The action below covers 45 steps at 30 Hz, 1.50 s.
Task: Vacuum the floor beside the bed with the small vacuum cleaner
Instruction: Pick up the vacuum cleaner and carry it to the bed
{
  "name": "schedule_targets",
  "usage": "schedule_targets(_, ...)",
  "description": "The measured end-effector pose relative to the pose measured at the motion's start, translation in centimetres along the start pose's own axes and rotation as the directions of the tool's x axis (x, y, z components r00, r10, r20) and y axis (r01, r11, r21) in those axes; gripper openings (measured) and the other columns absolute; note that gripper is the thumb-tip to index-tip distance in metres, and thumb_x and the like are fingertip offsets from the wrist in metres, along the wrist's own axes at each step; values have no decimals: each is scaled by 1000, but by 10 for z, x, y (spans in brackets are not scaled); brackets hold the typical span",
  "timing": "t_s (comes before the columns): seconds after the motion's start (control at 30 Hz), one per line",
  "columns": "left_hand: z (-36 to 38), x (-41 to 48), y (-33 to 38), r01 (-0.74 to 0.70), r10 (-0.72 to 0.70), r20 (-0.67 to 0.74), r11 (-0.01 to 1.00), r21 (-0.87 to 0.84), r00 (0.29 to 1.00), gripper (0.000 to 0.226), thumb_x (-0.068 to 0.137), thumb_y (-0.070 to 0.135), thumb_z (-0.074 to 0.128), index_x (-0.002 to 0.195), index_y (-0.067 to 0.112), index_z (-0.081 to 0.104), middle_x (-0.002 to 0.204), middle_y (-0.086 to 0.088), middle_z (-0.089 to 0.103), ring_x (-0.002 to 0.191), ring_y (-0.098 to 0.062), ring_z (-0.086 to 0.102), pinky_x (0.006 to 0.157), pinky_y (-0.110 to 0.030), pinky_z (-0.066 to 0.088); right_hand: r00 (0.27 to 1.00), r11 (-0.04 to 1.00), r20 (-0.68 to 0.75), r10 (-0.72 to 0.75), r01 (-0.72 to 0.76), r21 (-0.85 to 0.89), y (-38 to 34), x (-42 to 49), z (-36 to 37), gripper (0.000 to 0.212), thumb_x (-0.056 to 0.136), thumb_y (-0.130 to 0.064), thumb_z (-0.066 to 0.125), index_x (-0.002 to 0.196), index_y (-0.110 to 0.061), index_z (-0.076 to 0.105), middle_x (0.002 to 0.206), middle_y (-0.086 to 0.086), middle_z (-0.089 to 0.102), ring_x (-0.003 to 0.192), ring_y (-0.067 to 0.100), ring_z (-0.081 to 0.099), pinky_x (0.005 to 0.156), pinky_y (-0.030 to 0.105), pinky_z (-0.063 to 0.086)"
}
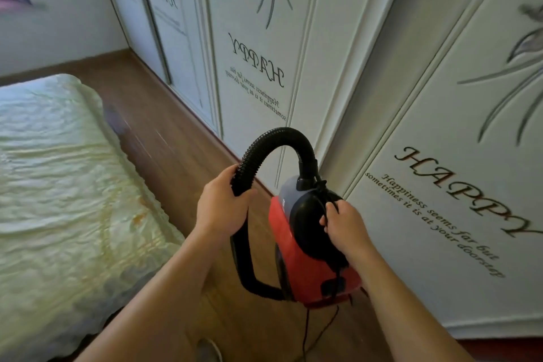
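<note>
Fingers (221, 181) of both hands were curled round parts of the small vacuum cleaner (296, 253), neither hand loose.

Farthest left lay the bed (58, 185), covered by a pale, wrinkled spread with a yellowish stain near its edge. Just beside it ran a strip of brown wood floor (164, 132), reaching back to a white wall (58, 32) in the far corner. A blurred foot (208, 350) showed at the bottom edge.

Over that strip the left hand (223, 206) gripped the black ribbed hose (279, 138), thumb on the near side and fingers wrapped behind. From this grip the hose arched up and over to the top of the vacuum's body, while its other part dropped below the hand and curved in toward the lower body.

The red and black body sat between the bed and the wardrobe, close to the wardrobe. Whether it touched the floor could not be told. A thin cord (307, 332) trailed under it.

The right hand (346, 226) clasped the black top of the body, its fingers closed there over a thin black strap or cord.

To the right stood the white wardrobe doors (440, 114), printed with "HAPPY" and grey flower stems.
</note>
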<state>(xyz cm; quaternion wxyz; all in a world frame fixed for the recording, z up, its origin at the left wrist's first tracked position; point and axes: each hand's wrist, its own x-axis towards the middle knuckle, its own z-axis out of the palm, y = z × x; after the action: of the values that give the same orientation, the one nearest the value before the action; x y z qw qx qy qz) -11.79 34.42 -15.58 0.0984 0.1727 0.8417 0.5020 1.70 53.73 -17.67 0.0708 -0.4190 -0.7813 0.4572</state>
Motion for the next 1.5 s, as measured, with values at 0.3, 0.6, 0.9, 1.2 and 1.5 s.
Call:
schedule_targets(0.3, -85, 49, -1, -11, 11, 2, 987, -159, 1000, 47, 88, 9, 76, 129, 28, 60, 101, 15, 67, 90, -1, 66, 70, -16, 52, 989, 990, -62, -137, 136, -30, -116, 13, 42, 38, 103, -25, 40, 78, -11, 64, 69, 0, 69, 68, 20, 62, 73, 36, 49)
schedule_targets(0.6, -163, 109, 12, -83, 69, -74, 974, -209, 995, 50, 89, 7, 74, 134, 22, 57, 104, 15, 66, 88, -3, 67, 60, -11, 52, 960, 963, -79, -269, 267, -25, -220, 33, 76, 40, 104, -24, 40, 76, -9, 65, 69, 0, 68, 71, 19, 63, 76, 35, 48)
schedule_targets(0.9, -206, 173, -4, -106, 61, -199, 969, -223, 978, 52, 90, 6, 73, 137, 19, 55, 107, 10, 67, 80, 10, 67, 61, -7, 51, 936, 934, -44, -349, 351, 72, -295, 81, 127, 33, 103, -24, 43, 83, -11, 65, 75, 3, 69, 72, 19, 64, 81, 43, 54)
schedule_targets(1.2, -215, 292, -20, -70, -1, -346, 979, -192, 938, 52, 86, 10, 76, 133, 26, 60, 105, 9, 72, 89, -4, 70, 76, -22, 59, 911, 912, 93, -401, 387, 136, -360, 196, 184, 35, 103, -24, 44, 77, -13, 64, 77, 3, 70, 75, 26, 67, 75, 43, 55)
schedule_targets(1.5, -243, 413, -36, 11, -91, -490, 987, -163, 867, 48, 84, 9, 75, 127, 27, 65, 101, 7, 75, 88, -13, 73, 83, -45, 62, 862, 897, 277, -423, 357, 260, -450, 312, 243, 26, 104, -21, 47, 90, -7, 65, 72, 7, 67, 54, 14, 62, 53, 26, 56)
